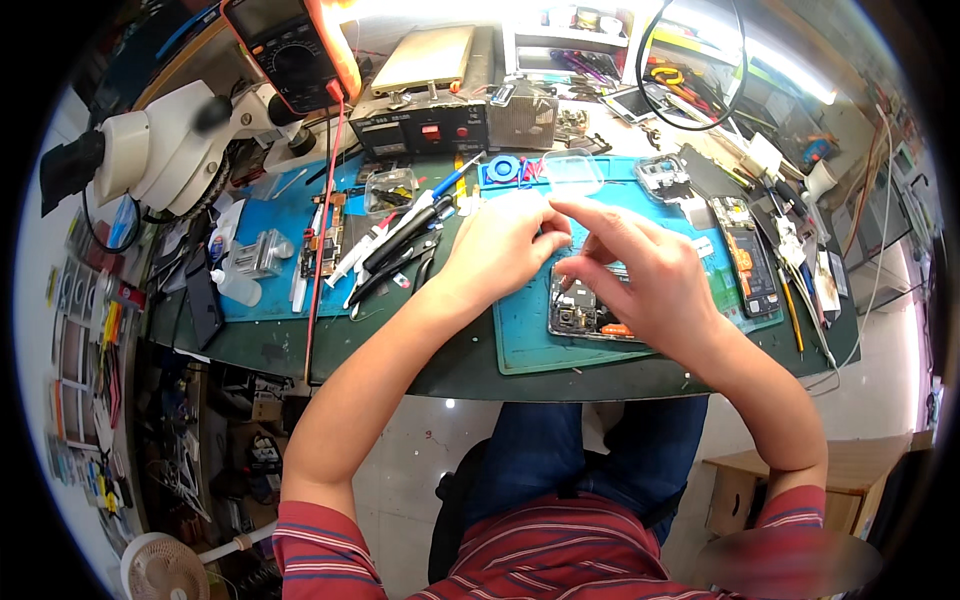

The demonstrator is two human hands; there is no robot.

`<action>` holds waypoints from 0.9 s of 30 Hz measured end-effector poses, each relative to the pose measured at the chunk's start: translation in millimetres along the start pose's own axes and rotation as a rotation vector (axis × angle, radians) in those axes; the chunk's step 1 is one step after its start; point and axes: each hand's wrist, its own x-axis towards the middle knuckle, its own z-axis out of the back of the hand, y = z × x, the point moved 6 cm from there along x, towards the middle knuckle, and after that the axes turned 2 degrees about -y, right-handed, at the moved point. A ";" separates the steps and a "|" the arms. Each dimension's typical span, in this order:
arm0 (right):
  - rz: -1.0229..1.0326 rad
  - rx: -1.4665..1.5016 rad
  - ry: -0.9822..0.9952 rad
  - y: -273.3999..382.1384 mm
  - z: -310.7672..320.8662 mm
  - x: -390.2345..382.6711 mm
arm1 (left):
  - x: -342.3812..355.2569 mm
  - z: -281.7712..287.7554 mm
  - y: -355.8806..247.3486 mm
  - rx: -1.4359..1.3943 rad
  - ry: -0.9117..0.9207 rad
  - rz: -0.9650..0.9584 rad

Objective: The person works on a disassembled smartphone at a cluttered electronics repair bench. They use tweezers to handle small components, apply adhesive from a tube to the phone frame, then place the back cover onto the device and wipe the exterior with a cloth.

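Above the blue work mat (520, 340), my two hands meet at the fingertips. My left hand (505, 240) is closed, its fingers curled and the thumb bent in. My right hand (650, 275) has bent fingers, with the index reaching over to the left fingertips and the thumb lower down. Whatever they may hold is too small or hidden to make out. Under my right hand lies an opened phone (575, 312) with dark inner parts and an orange piece, partly covered by that hand. Another opened phone (745, 255) lies to the right, showing its battery.
Pens and tweezers (405, 240) lie left of my hands, beside a circuit board (325, 235). A clear plastic box (572, 172) sits behind them. At far left stand a microscope (150, 150) and a squeeze bottle (236, 287); a multimeter (290, 55) and a red cable (325, 220) are nearby.
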 end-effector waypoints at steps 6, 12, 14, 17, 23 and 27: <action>0.049 -0.073 0.036 8.1 -0.5 2.1 | 1.4 -2.4 -3.6 0.066 0.078 -0.004; -0.003 -0.049 0.077 9.0 -0.1 4.7 | 1.3 -7.6 -1.6 0.143 0.025 -0.260; 0.072 -0.200 0.043 12.2 -0.1 3.8 | 1.9 -9.8 -0.5 0.171 -0.025 -0.236; 0.060 -0.110 -0.003 12.7 1.5 4.0 | 5.3 -9.1 0.3 -0.069 0.127 -0.099; 0.044 -0.108 0.038 6.9 2.1 6.7 | 6.7 -3.7 6.7 0.020 0.176 -0.073; -0.028 -0.047 0.068 3.5 0.4 4.4 | 2.8 14.1 9.3 -0.097 0.034 -0.017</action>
